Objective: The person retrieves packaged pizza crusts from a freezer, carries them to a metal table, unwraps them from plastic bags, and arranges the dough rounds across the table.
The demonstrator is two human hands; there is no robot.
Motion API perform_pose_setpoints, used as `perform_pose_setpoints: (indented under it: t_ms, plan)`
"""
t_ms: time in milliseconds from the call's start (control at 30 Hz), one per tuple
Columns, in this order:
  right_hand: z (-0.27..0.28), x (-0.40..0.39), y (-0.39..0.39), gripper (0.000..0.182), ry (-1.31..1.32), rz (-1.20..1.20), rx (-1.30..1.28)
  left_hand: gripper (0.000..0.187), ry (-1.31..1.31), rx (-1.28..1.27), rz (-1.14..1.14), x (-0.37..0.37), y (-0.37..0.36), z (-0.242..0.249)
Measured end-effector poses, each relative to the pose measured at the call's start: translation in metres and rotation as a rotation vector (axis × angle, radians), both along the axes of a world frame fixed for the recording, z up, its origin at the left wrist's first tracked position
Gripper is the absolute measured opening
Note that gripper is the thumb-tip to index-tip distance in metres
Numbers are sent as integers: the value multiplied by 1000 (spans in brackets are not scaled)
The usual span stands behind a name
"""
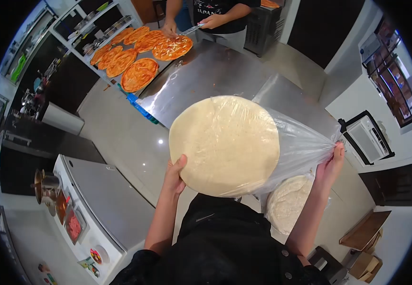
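A round, pale pizza crust (222,142) in a clear plastic bag (301,135) is held up before me. My left hand (175,175) grips its lower left edge, thumb on top and fingers underneath. On the other side, my right hand (331,164) pinches the gathered end of the bag, which stretches taut from the crust. Below the bag, near my right forearm, more pale crusts (289,202) lie in plastic, partly hidden by the bag and the arm.
A steel table (215,71) stands ahead, with several sauced pizza crusts (139,75) at its far left. Behind it, a person (215,19) holds a metal tool over one topped with white pieces. A white freezer (106,190) stands at left, beside a tray of pink food (75,227).
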State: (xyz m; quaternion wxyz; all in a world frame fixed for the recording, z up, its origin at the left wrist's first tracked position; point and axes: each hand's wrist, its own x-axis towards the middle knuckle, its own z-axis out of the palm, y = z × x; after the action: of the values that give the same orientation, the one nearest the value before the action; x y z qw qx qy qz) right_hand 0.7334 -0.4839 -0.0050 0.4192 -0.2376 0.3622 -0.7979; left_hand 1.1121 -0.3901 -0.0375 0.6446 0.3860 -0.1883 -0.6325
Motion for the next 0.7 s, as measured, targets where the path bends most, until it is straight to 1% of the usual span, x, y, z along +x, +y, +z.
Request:
perform_pose_setpoints:
  t_ms: [67,133,200,233,267,300,333,400,433,500,533,600,667,700]
  plan:
    - [-6,2,-4,9,34,-49,-24,48,28,-14,-52,11,-22,-2]
    - [2,23,-11,10,63,-86,-59,49,30,-3,-80,19,-49,-8]
    - [14,52,-18,15,-31,-273,74,50,25,2,-100,32,-77,-13]
    - [5,57,-21,23,-14,-212,74,50,37,24,-143,38,-93,-14]
    - [-13,60,-19,23,-4,-208,61,51,57,49,-183,44,-106,-16]
    - [-35,62,-16,26,-20,-166,127,49,129,62,-221,50,-119,-18]
    - [-40,76,-15,28,-67,-117,226,49,145,60,-212,54,-130,-18]
    - [-44,117,-11,33,-199,-10,446,46,140,113,-317,63,-148,-17]
    - [-50,129,-7,33,-191,-9,456,46,149,121,-312,65,-152,-21]
    - [-72,146,-3,37,207,-94,481,43,111,185,-406,65,-162,-30]
    - [-81,146,-4,37,211,-96,485,43,116,188,-407,68,-169,-36]
    - [-93,132,-1,40,476,-429,685,42,89,229,-459,75,-173,-47]
    - [-79,113,3,39,571,-636,762,41,141,242,-437,91,-182,-52]
    - [-67,98,8,40,746,-768,823,42,173,279,-401,105,-188,-55]
